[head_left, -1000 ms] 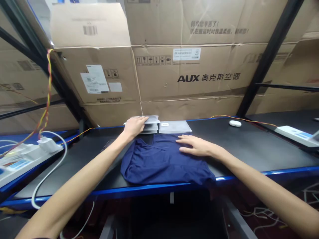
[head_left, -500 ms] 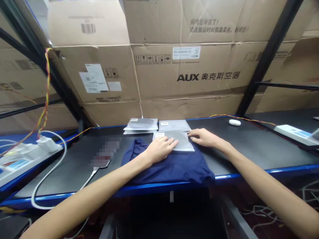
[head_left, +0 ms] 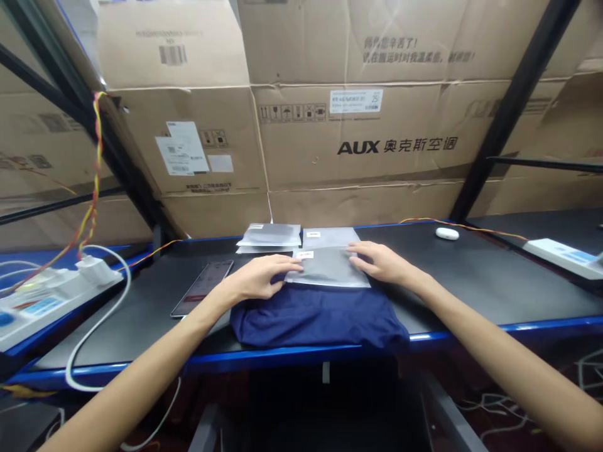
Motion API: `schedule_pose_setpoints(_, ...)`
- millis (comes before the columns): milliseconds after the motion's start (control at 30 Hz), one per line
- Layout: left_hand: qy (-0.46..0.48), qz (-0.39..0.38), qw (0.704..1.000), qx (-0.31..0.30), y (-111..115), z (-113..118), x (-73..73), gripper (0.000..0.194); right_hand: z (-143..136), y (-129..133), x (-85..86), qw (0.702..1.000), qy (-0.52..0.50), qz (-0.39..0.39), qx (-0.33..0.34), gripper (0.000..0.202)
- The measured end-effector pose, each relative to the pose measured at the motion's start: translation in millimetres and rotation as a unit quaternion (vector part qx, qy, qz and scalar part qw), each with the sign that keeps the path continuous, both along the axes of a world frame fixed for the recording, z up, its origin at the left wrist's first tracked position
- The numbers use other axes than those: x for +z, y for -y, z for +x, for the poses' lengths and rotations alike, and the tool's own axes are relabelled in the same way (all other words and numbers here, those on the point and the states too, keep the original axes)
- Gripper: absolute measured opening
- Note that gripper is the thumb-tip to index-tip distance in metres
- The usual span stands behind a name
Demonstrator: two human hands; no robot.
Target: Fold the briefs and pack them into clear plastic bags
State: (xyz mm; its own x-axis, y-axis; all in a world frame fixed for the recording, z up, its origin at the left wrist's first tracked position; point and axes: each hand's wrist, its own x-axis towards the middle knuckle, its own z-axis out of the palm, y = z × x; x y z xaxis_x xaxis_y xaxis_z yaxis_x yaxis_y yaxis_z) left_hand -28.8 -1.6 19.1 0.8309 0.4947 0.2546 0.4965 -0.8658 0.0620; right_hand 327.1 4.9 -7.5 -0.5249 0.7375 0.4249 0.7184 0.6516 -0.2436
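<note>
A translucent packet [head_left: 332,269] with a small white label lies on dark blue cloth [head_left: 320,317] at the table's front edge. My left hand [head_left: 261,276] is at the packet's left side, fingers apart, fingertips on its edge near the label. At the packet's upper right, my right hand [head_left: 379,260] rests with spread fingers, fingertips touching it. Neither hand is closed round anything. Behind are another flat labelled packet [head_left: 332,236] and, to its left, a small stack of similar packets [head_left: 269,235].
On the black table [head_left: 471,276], a phone [head_left: 202,289] lies at left and a small white case [head_left: 446,233] at right. Power strips [head_left: 51,298] with cables stand at both sides. Large cardboard [head_left: 377,169] rises behind, between black metal posts.
My left hand has moved left, off the middle of the packet to its left edge. My right hand has shifted slightly left onto the packet's corner.
</note>
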Motion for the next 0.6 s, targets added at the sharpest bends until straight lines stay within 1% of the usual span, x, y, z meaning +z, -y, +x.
schedule_pose_setpoints(100, 0.047, 0.047, 0.998, -0.007, -8, -6, -16.6, 0.031, -7, 6, -0.1, 0.999, 0.012, -0.04, 0.029, 0.046)
schedule_pose_setpoints(167, 0.065, 0.076, 0.995, -0.018, -11, -8, -23.2, 0.023, -9, 9, -0.2, 0.998, 0.025, -0.055, 0.033, 0.048)
schedule_pose_setpoints(300, 0.069, 0.105, 0.992, -0.02, -11, -10, -27.4, 0.021, -8, 9, 1.4, 0.997, 0.037, -0.061, 0.041, 0.045)
schedule_pose_setpoints(433, 0.088, 0.094, 0.992, -0.014, -9, -10, -29.7, 0.019, -7, 9, 2.7, 0.997, 0.045, -0.047, 0.042, 0.04)
schedule_pose_setpoints(533, 0.113, 0.077, 0.991, -0.004, -8, -10, -31.9, 0.017, -12, 11, 3.1, 0.999, 0.029, -0.008, 0.04, 0.033)
schedule_pose_setpoints(600, 0.123, 0.072, 0.99, 0.003, -8, -10, -32.7, 0.016, -22, 15, 4.0, 0.998, 0.007, 0.035, 0.057, 0.028)
